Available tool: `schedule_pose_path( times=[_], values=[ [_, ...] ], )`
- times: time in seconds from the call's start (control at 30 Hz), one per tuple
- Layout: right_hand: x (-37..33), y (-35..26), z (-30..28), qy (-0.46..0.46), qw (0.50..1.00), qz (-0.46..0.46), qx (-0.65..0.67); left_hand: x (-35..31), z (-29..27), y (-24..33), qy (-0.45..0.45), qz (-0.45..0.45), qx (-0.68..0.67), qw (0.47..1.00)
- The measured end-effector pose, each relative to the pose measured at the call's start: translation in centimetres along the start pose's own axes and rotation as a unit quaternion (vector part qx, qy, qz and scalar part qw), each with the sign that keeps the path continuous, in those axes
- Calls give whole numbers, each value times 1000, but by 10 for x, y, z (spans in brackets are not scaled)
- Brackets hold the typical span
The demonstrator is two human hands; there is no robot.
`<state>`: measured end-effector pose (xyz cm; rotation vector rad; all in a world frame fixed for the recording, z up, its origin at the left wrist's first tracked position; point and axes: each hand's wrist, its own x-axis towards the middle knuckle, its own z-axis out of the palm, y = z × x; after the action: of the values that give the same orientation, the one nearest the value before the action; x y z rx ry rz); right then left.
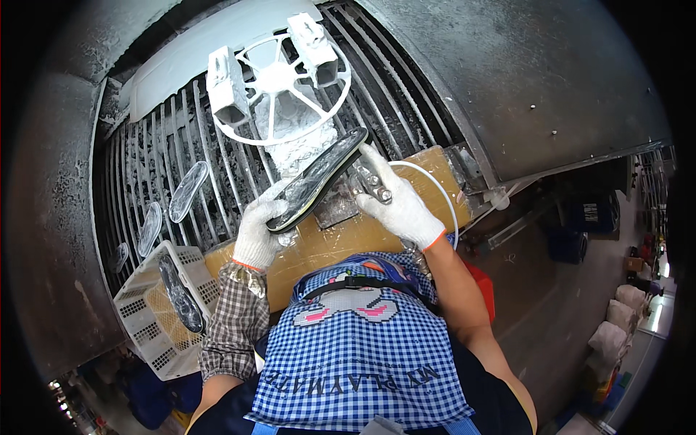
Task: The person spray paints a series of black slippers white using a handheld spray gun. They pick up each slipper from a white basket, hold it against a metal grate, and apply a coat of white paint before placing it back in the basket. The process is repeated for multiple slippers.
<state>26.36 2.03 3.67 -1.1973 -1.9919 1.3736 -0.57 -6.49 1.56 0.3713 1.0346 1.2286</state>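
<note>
A long black shoe sole (319, 179) with a pale line along its edge slants across the middle of the head view. My left hand (259, 226), in a white knit glove, is closed on its near end. My right hand (400, 206), gloved the same way, grips a small metal spray gun (373, 183) with a white hose (438, 190) running from it. One finger of that hand reaches up to the sole's far end. Two white-dusted soles (190, 192) (150, 230) rest on the metal bars to the left.
A white-coated spoked wheel (278, 77) carrying two block-shaped holders stands over the grate of bars (377, 80). At lower left, a white plastic basket (138, 308) has a dark sole (179, 293) across its rim. A tan padded ledge (250, 262) lies before me; a metal panel (522, 80) rises right.
</note>
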Motion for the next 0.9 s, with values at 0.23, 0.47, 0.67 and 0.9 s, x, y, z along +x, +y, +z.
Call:
schedule_pose_path(
  times=[0.23, 0.47, 0.67, 0.9],
  values=[
    [-4, -6, 9, -38, 999, 6, -29, 1, -4, -1, -18, 2, 3, 1000],
    [-9, -16, 14, -82, 996, 31, -16, 0, 8, -1, 27, -1, 8, 1000],
    [-14, 1, 30, -34, 995, -86, -42, 7, -3, -8, -17, -7, -20, 1000],
    [-22, -19, 28, -81, 997, -8, -7, 17, -1, -13, -22, -4, -33, 999]
  ],
)
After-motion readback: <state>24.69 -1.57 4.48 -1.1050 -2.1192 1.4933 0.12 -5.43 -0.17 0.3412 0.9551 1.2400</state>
